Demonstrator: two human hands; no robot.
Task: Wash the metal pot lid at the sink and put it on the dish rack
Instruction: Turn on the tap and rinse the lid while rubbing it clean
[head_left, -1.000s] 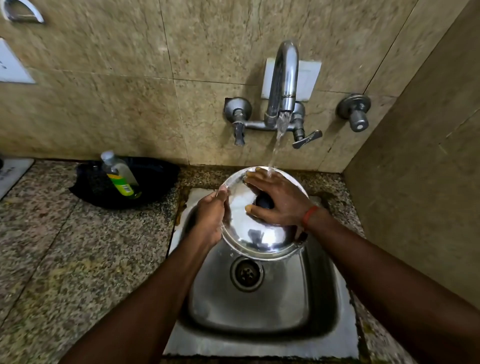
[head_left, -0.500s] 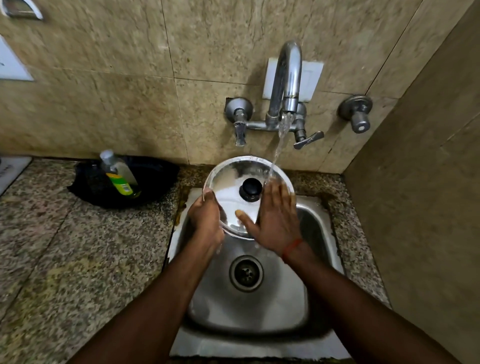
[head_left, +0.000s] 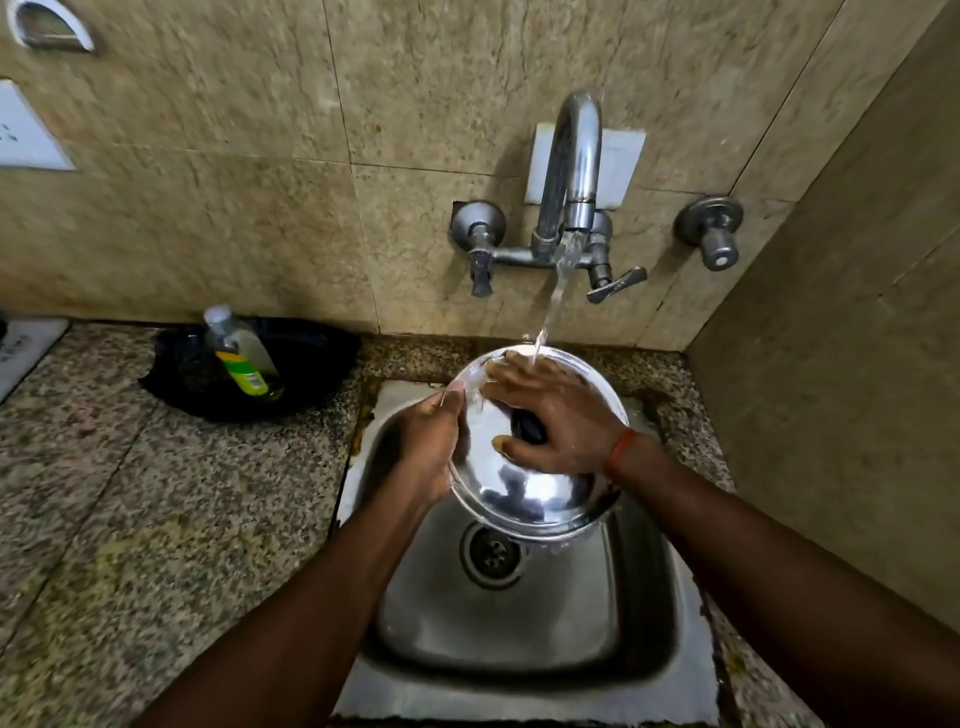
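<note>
Steel sink (head_left: 644, 613) nearest; metal pot lid (head_left: 524, 499) held tilted above drain (head_left: 491, 553). Left hand (head_left: 428, 441) grips lid's left rim; right hand (head_left: 553, 421) spread flat over it, apparently covering black knob (head_left: 529, 428). Tap (head_left: 574, 171) water hits the fingers. Soap bottle (head_left: 239, 353) far left.

Mirror-bright wet steel on the pot lid (head_left: 524, 499), duller brushed steel in the sink (head_left: 519, 613), speckled polished granite countertop (head_left: 156, 519), chrome tap (head_left: 574, 166), probably clear plastic soap bottle (head_left: 239, 353).
</note>
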